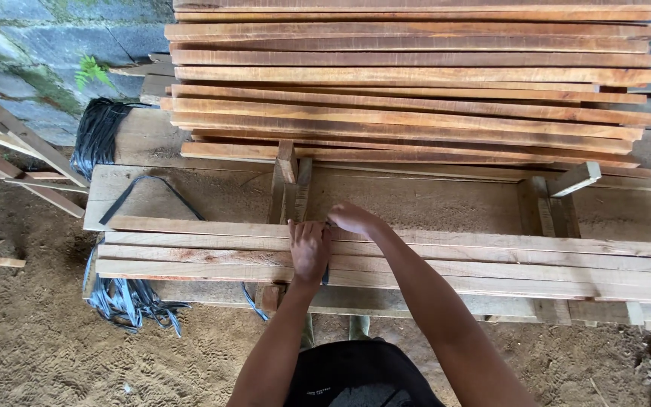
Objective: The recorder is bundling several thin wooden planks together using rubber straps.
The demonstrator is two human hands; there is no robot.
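Left hand (309,250) lies flat, fingers spread open, on the wooden slats (491,260) at frame centre. Right hand (352,218) just beside it, fingers curled closed on a slat's far edge. Plank stack (416,83) fills the upper frame.

Pale orange-tan sawn timber planks (416,256) streaked with reddish grain lie near; a far stack of orange-brown boards (416,83) shows darker brown edges. At left, glossy black plastic strapping (99,136) against a grey stone wall (32,53) flecked green; dull brown sandy ground (32,339).
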